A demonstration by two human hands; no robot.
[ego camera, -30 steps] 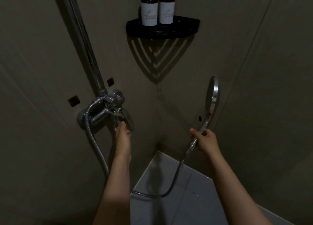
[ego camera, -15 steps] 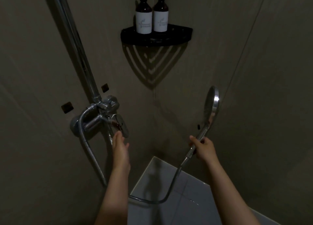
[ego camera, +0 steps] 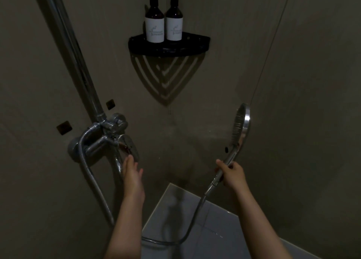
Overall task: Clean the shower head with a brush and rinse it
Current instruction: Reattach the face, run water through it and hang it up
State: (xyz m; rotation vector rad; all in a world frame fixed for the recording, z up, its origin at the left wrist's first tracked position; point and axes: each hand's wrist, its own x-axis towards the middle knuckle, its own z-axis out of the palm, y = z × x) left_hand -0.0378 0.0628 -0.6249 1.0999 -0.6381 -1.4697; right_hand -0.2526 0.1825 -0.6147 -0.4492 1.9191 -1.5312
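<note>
Peering through the gloom, little of the shower head (ego camera: 241, 126) shows plainly. It is turned nearly edge-on, so its spray face is a narrow dark sliver with faint rows of nozzles, and I cannot tell whether any water leaves it. Its chrome rim catches a strip of light. The round head stands upright atop a slim chrome handle, held up in the air near the right-hand wall (ego camera: 312, 122), roughly level with the tap lever (ego camera: 130, 147).

The right hand (ego camera: 231, 173) grips the lower part of that handle, fingers and thumb curled round it. From the handle's end the hose (ego camera: 193, 225) droops in a loop above the pale floor tiles (ego camera: 214, 215) and vanishes behind the left forearm.

The left hand (ego camera: 131, 169) reaches out with fingers straight and close together and the thumb held apart. Its fingertips are at the lever's lower edge, though actual contact is hard to judge. A riser pipe (ego camera: 74, 59) climbs from above the lever and is cut off at the top.

Higher up, a black corner shelf (ego camera: 195, 44) carries two dark bottles (ego camera: 154, 24) side by side. Their pump tops are cut off and the label print is unreadable.
</note>
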